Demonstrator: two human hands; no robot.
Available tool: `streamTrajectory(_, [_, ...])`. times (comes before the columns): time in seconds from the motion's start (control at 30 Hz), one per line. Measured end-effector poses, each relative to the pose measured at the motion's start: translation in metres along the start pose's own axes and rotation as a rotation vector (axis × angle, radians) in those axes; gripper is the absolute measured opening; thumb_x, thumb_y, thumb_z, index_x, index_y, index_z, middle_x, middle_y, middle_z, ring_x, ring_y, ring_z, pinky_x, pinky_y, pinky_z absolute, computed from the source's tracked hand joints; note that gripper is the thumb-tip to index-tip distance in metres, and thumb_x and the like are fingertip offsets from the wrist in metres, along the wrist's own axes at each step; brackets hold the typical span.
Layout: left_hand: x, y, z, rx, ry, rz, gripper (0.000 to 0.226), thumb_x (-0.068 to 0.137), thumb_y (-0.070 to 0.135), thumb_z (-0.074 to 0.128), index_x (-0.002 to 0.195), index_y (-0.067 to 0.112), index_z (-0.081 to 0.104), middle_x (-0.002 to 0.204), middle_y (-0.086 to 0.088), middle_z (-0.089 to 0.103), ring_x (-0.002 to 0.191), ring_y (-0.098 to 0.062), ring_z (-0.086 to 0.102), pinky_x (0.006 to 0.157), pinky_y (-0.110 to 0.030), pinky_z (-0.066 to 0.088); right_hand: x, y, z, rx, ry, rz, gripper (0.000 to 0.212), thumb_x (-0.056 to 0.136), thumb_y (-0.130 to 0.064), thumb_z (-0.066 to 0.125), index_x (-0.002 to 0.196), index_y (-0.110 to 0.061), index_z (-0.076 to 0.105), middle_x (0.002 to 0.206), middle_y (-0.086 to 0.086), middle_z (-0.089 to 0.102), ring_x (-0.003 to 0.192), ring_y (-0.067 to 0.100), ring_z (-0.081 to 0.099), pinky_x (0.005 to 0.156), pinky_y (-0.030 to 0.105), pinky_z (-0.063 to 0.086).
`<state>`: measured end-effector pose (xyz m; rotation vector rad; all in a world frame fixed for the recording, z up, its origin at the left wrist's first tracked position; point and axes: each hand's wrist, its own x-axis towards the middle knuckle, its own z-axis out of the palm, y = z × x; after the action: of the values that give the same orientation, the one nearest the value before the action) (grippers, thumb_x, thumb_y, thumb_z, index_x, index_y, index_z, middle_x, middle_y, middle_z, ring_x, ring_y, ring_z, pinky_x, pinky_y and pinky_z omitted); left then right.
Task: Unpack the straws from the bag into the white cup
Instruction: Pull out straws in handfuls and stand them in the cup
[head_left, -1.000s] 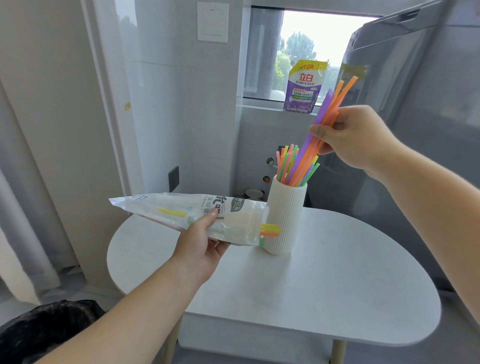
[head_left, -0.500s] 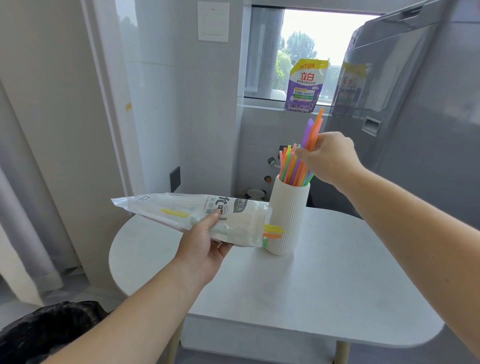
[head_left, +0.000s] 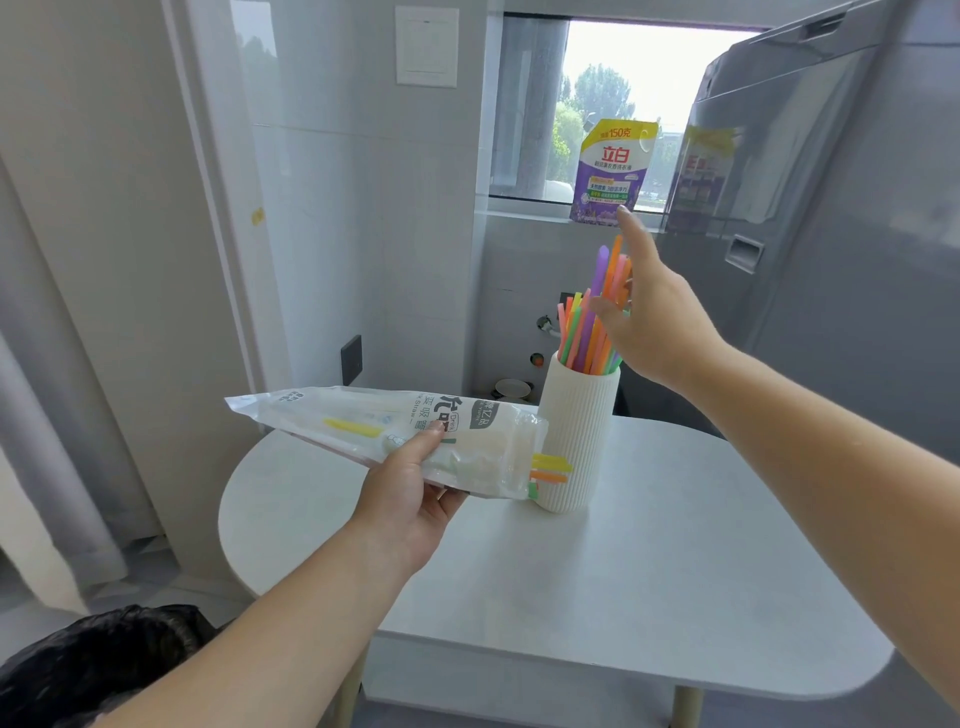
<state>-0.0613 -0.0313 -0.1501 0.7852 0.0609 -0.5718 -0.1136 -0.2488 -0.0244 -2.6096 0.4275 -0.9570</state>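
Straws (head_left: 582, 338): thin plastic tubes in pink, orange, green and purple. They stand as a loose bundle in the cup (head_left: 576, 436), leaning right, and the purple and orange ones rise highest. Three more straw ends (head_left: 550, 470), yellow, orange and green, project from the open mouth of the bag (head_left: 337, 415).

Cup: white, tall, vertically ribbed. It stands upright on the table (head_left: 649, 571).

Bag: translucent white plastic, held roughly level above the table, with its mouth just beside the cup wall. The left hand (head_left: 415, 499) grasps it from below, thumb on top.

The right hand (head_left: 660, 327) is released, its fingers straight and spread beside the tall straws. Contact with them cannot be determined.

Writing: the bag carries "Drink" in a frame, "Straw" and Chinese characters. A purple pouch (head_left: 613, 171) on the sill (head_left: 524, 210) reads "立白" and "150克".
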Motion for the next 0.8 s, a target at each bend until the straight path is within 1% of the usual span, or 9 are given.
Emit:
streamTrajectory(0.07, [0.0, 0.0, 0.0, 0.001, -0.003, -0.001, 0.036, 0.095, 0.009, 0.066, 0.131, 0.012, 0.063, 0.095, -0.004, 0.08, 0.074, -0.016, 0.077, 0.051, -0.027, 0.059, -0.001, 0.002, 0.001, 0.0, 0.01, -0.033, 0.091, 0.097, -0.016, 0.06, 0.158, -0.035, -0.005, 0.126, 0.011, 0.058, 0.085, 0.022, 0.062, 0.071, 0.04, 0.056])
streamTrajectory(0.17, [0.0, 0.001, 0.0, 0.003, 0.001, 0.0, 0.036, 0.095, 0.009, 0.067, 0.131, 0.013, 0.064, 0.098, -0.004, 0.08, 0.075, -0.016, 0.078, 0.051, -0.028, 0.059, 0.001, 0.004, 0.0, 0.009, 0.029, -0.069, 0.087, 0.097, -0.011, 0.058, 0.159, -0.032, 0.0, 0.158, 0.003, 0.032, 0.105, 0.022, 0.058, 0.082, 0.038, 0.054])
streamTrajectory(0.3, [0.001, 0.0, 0.0, 0.002, 0.005, 0.001, 0.037, 0.094, 0.009, 0.067, 0.131, 0.013, 0.064, 0.099, -0.004, 0.08, 0.075, -0.016, 0.078, 0.053, -0.028, 0.06, 0.0, 0.008, 0.006, -0.126, -0.009, -0.095, 0.053, 0.104, -0.011, 0.04, 0.155, -0.016, 0.03, 0.168, 0.003, 0.014, 0.149, 0.03, 0.026, 0.112, 0.046, 0.039])
streamTrajectory(0.4, [0.0, 0.0, 0.001, 0.005, -0.003, 0.0, 0.036, 0.094, 0.01, 0.067, 0.13, 0.013, 0.064, 0.098, -0.004, 0.08, 0.075, -0.016, 0.077, 0.052, -0.028, 0.059, -0.005, 0.01, 0.009, -0.196, -0.12, -0.073, 0.04, 0.106, -0.021, 0.04, 0.145, -0.015, 0.05, 0.169, 0.003, 0.01, 0.151, 0.031, 0.016, 0.114, 0.053, 0.036])
streamTrajectory(0.47, [0.0, 0.001, 0.0, 0.005, -0.005, -0.002, 0.035, 0.095, 0.009, 0.067, 0.13, 0.013, 0.064, 0.098, -0.004, 0.079, 0.075, -0.016, 0.077, 0.052, -0.028, 0.059, -0.007, 0.009, 0.009, -0.175, -0.131, -0.063, 0.043, 0.105, -0.027, 0.043, 0.147, -0.019, 0.046, 0.169, 0.002, 0.007, 0.151, 0.03, 0.012, 0.116, 0.054, 0.031])
streamTrajectory(0.57, [0.0, 0.001, 0.001, 0.008, -0.006, -0.003, 0.035, 0.095, 0.01, 0.067, 0.129, 0.013, 0.064, 0.098, -0.004, 0.08, 0.075, -0.016, 0.077, 0.053, -0.028, 0.06, -0.009, 0.006, 0.007, -0.109, -0.052, -0.096, 0.057, 0.104, -0.027, 0.046, 0.157, -0.027, 0.025, 0.169, -0.002, 0.011, 0.152, 0.028, 0.012, 0.117, 0.052, 0.026])
streamTrajectory(0.63, [0.0, 0.001, 0.0, 0.007, -0.005, -0.001, 0.036, 0.094, 0.01, 0.067, 0.13, 0.013, 0.064, 0.098, -0.004, 0.08, 0.075, -0.016, 0.077, 0.053, -0.028, 0.06, -0.009, 0.004, 0.006, -0.092, -0.049, -0.08, 0.061, 0.103, -0.025, 0.046, 0.158, -0.026, 0.019, 0.165, 0.0, 0.025, 0.151, 0.026, 0.02, 0.115, 0.051, 0.031])
streamTrajectory(0.7, [0.0, 0.0, 0.0, 0.004, -0.002, -0.001, 0.037, 0.094, 0.01, 0.067, 0.13, 0.013, 0.063, 0.1, -0.005, 0.08, 0.075, -0.016, 0.078, 0.053, -0.028, 0.06, -0.009, 0.005, 0.009, -0.143, -0.092, -0.059, 0.054, 0.104, -0.024, 0.043, 0.155, -0.019, 0.028, 0.157, 0.003, 0.042, 0.147, 0.026, 0.028, 0.111, 0.049, 0.036])
streamTrajectory(0.8, [0.0, 0.0, 0.001, 0.003, -0.001, -0.008, 0.034, 0.094, 0.01, 0.068, 0.127, 0.013, 0.065, 0.098, -0.005, 0.079, 0.073, -0.016, 0.077, 0.052, -0.029, 0.06, -0.012, 0.009, 0.012, -0.261, -0.15, -0.062, 0.045, 0.106, -0.028, 0.037, 0.147, -0.011, 0.043, 0.155, 0.006, 0.045, 0.145, 0.029, 0.031, 0.112, 0.048, 0.033])
